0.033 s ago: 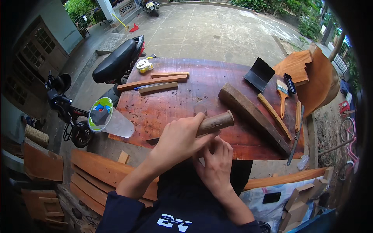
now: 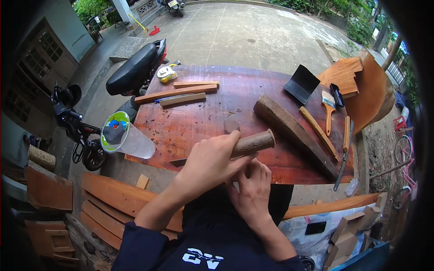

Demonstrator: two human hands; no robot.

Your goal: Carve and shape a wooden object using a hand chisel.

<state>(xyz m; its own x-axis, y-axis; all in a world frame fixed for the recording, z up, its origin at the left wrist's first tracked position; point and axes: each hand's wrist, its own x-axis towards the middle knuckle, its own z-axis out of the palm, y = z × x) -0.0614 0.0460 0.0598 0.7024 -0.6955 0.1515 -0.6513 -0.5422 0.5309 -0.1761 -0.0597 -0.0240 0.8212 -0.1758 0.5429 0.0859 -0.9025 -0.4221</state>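
The left hand (image 2: 214, 158) is closing its fingers around a wooden handle (image 2: 255, 143), whose flared end is jutting out right of them. Just below, the right hand (image 2: 253, 184) is curling its fingers; I cannot tell whether they are gripping anything. The handle is looking stiff, fairly light and unlikely to slip, its round middle offering the surest hold.

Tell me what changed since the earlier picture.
The brown round handle in the left hand has shifted very slightly to the right, the hand with it. Nothing was visibly taken hold of or let go. The right hand stays curled below the handle; the dark beam and paintbrush lie as before.
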